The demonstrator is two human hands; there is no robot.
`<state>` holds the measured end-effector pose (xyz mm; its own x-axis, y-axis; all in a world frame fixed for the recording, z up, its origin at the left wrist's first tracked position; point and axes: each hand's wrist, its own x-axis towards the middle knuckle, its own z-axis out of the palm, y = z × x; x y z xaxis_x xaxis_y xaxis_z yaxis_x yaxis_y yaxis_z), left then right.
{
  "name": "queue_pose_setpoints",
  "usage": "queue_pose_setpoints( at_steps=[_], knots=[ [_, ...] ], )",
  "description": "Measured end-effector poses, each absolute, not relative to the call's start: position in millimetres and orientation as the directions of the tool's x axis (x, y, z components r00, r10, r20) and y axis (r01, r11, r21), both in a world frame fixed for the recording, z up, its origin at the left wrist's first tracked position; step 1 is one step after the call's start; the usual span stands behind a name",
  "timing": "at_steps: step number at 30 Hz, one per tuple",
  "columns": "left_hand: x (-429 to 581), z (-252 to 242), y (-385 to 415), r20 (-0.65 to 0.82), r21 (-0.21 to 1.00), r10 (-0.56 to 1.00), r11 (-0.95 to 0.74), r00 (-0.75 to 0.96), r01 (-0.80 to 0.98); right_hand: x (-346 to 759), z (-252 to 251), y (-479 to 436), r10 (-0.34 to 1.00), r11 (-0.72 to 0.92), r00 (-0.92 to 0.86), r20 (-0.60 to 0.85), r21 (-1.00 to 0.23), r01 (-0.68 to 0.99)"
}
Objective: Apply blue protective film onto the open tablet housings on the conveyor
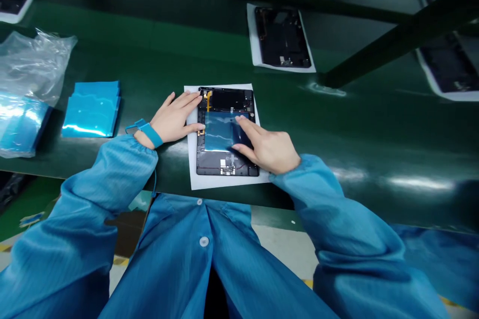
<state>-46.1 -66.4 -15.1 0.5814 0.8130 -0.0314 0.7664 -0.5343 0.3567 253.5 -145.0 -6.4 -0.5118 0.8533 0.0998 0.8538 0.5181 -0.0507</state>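
A black tablet housing (245,163) with exposed inner parts lies on a white sheet (202,182) in front of me. A blue film-like rectangle (219,132) covers its middle. My left hand (174,117) rests at the housing's left edge, its fingers spread and the fingertips touching the frame. On the right, my right hand (271,147) touches the blue rectangle with its index finger and thumb, which are apart; its other fingers are curled. Neither hand is wrapped round anything. A blue strap (149,132) circles my left wrist.
Blue sheets (92,109) are stacked on the green table (374,134) at left, beside a clear plastic bag (37,70) with more blue sheets. Another open housing (284,37) lies behind. A dark bar (392,40) slants across the right.
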Motion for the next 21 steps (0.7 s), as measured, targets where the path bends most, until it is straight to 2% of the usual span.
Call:
queue_pose_setpoints(
  at_steps=[4,7,10,13,17,21],
  knots=[
    [-47.1,-16.7,-66.8,-0.043,0.354,0.806,-0.54,0.59,0.764,263.4,-2.2,-177.5,0.794,0.606,-0.596,0.115,-0.074,0.792],
    [-49.2,-10.5,-63.9,-0.063,0.359,0.802,-0.538,0.595,0.763,275.5,-1.9,-194.6,0.756,0.654,-0.626,0.192,-0.221,0.723],
    [-40.4,4.8,-55.7,-0.106,0.323,0.811,-0.519,0.575,0.791,281.7,-7.0,-199.8,0.833,0.553,-0.47,0.29,-0.422,0.719],
    [-12.0,17.2,-43.2,-0.048,0.248,0.863,-0.478,0.503,0.843,280.1,-18.2,-198.0,0.922,0.353,-0.191,0.337,-0.527,0.773],
    [36.2,13.4,-24.1,-0.019,0.16,0.915,-0.395,0.403,0.905,272.6,-35.0,-194.6,0.95,0.191,-0.042,0.31,-0.472,0.861],
    [57.6,0.0,-6.9,-0.035,0.123,0.907,-0.414,0.421,0.902,265.4,-46.8,-197.5,0.949,0.196,-0.078,0.305,-0.379,0.904]
  ],
)
